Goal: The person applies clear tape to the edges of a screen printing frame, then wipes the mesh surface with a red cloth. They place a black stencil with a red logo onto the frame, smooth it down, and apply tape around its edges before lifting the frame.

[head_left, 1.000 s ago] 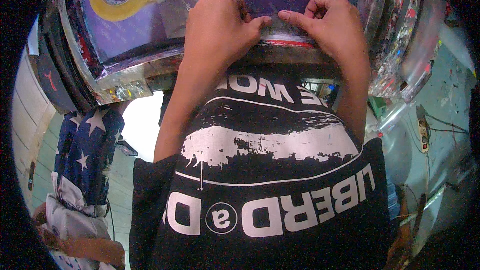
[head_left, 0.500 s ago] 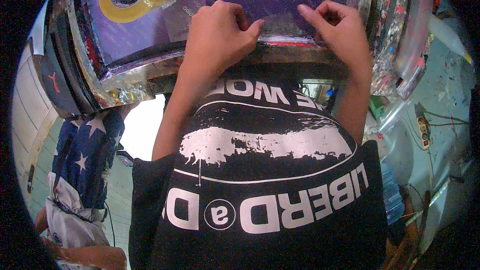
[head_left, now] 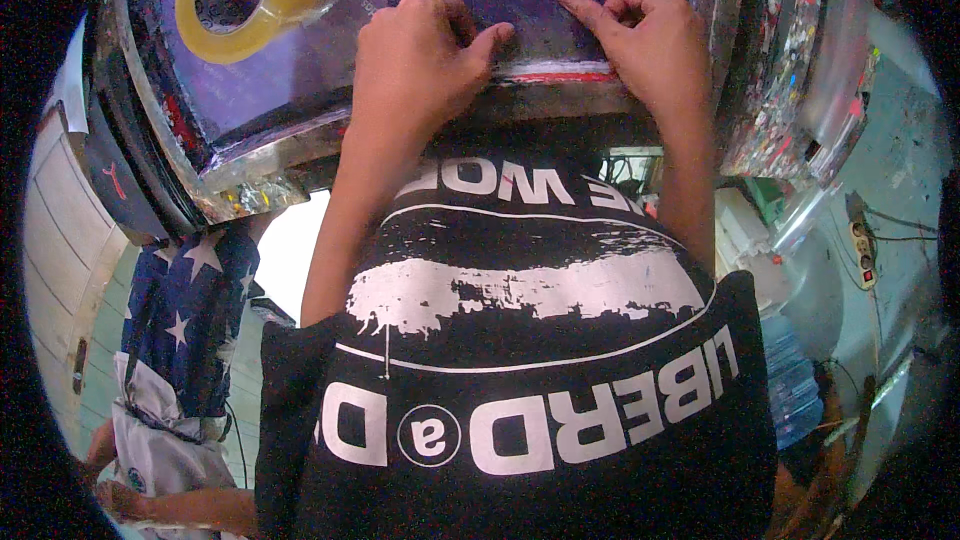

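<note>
Both bare hands are over the near edge of a purple panel set in a paint-stained frame. My left hand has its fingers curled and its thumb stretched toward the right. Across from it, my right hand bends its fingers in, its index finger and thumb side toward the panel. A dull, greyish patch shows on the panel between them. Whatever the fingertips hold is too faint to make out. At the far left of the panel lies a roll of yellowish tape.
Paint-splashed frame edges stand along the right. A dark slab with a red mark is at the left. Another person's forearm and star-patterned dark blue cloth show lower left. A power strip with cables is far right.
Both hands have shifted slightly left and up in the picture. The right index finger now points out more over the panel. The tape roll appears a little farther left as the view shifts.
</note>
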A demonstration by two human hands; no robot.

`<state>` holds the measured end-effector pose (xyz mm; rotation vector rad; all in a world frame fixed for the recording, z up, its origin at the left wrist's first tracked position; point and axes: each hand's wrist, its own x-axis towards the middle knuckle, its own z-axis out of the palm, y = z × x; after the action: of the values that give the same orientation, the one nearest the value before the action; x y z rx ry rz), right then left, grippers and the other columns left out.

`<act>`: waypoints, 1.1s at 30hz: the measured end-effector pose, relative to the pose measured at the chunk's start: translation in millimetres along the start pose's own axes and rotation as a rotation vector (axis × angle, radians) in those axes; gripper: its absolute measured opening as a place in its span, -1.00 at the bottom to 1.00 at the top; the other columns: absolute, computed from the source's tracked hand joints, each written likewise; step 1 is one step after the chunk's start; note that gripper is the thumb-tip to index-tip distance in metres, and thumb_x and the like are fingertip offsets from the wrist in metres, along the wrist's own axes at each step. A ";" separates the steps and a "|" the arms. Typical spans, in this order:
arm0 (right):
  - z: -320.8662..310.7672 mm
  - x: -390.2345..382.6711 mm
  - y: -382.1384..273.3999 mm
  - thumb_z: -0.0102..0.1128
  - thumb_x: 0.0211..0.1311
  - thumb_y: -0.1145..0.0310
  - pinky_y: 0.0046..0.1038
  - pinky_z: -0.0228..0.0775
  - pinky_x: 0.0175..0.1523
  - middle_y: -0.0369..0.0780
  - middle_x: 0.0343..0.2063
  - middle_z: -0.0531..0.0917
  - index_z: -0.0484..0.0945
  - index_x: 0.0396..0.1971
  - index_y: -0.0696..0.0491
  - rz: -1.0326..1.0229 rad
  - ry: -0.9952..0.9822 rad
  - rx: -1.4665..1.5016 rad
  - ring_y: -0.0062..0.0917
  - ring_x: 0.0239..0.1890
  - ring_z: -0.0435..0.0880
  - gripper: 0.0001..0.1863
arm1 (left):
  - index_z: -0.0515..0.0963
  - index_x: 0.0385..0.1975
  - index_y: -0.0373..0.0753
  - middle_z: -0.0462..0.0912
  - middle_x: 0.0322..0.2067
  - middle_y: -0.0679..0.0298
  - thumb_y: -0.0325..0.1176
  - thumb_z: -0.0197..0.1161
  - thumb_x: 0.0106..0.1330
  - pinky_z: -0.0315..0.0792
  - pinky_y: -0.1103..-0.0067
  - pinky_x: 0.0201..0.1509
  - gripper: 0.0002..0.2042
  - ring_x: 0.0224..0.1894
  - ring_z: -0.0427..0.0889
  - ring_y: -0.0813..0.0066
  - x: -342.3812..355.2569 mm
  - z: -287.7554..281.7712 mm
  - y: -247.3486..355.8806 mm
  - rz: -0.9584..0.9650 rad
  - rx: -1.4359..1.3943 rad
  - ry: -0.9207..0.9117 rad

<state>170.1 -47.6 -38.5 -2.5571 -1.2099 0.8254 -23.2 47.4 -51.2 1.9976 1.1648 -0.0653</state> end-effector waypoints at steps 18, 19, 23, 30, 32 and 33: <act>18.9 -54.9 20.6 0.24 0.31 0.16 -0.19 0.38 0.18 -0.18 0.02 0.65 0.68 0.03 0.03 -0.686 0.248 -0.131 -0.26 0.11 0.58 -0.62 | 0.61 0.05 -0.28 0.61 0.05 0.04 -0.20 0.52 0.16 0.55 0.26 0.14 -0.51 0.05 0.60 -0.01 -34.6 15.4 -7.9 0.677 0.212 0.079; 18.6 -52.8 15.5 0.24 0.30 0.18 -0.20 0.37 0.18 -0.17 0.02 0.64 0.68 0.07 0.02 -0.683 0.241 -0.132 -0.25 0.11 0.57 -0.61 | 0.60 0.05 -0.28 0.60 0.06 0.04 -0.20 0.52 0.16 0.55 0.26 0.14 -0.51 0.06 0.60 -0.01 -33.0 13.9 -10.0 0.681 0.209 0.101; 27.5 -47.9 6.7 0.21 0.31 0.03 -0.17 0.39 0.14 -0.21 0.03 0.67 0.69 -0.05 0.02 -0.713 0.314 -0.169 -0.28 0.10 0.59 -0.59 | 0.57 0.09 -0.36 0.56 0.05 0.05 -0.15 0.44 0.22 0.53 0.30 0.15 -0.48 0.03 0.58 0.05 -31.5 11.9 -22.5 0.738 0.244 0.156; 31.8 -42.9 3.5 0.23 0.28 -0.03 -0.16 0.37 0.22 -0.16 0.05 0.67 0.69 -0.01 0.03 -0.668 0.316 -0.122 -0.23 0.14 0.57 -0.53 | 0.58 0.11 -0.31 0.55 0.03 0.10 -0.12 0.44 0.19 0.53 0.32 0.16 -0.46 0.02 0.57 0.10 -25.8 4.1 -27.4 0.798 0.292 0.145; 26.7 -42.3 7.3 0.22 0.30 -0.04 -0.16 0.36 0.26 -0.15 0.06 0.67 0.69 -0.01 0.04 -0.649 0.313 -0.143 -0.22 0.15 0.58 -0.51 | 0.58 0.09 -0.29 0.56 0.02 0.13 -0.16 0.44 0.16 0.53 0.32 0.15 -0.48 0.03 0.57 0.11 -24.4 6.2 -27.9 0.844 0.328 0.166; 18.8 -40.9 9.7 0.21 0.31 -0.04 -0.17 0.36 0.27 -0.14 0.06 0.67 0.69 -0.01 0.05 -0.643 0.309 -0.185 -0.22 0.16 0.58 -0.51 | 0.58 0.08 -0.27 0.56 0.01 0.15 -0.18 0.44 0.14 0.54 0.32 0.15 -0.49 0.03 0.57 0.12 -23.0 8.2 -28.5 0.865 0.343 0.173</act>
<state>145.0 -86.1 -41.4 -2.0775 -1.8931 0.1775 -55.1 32.9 -64.6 2.6961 0.3082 0.3757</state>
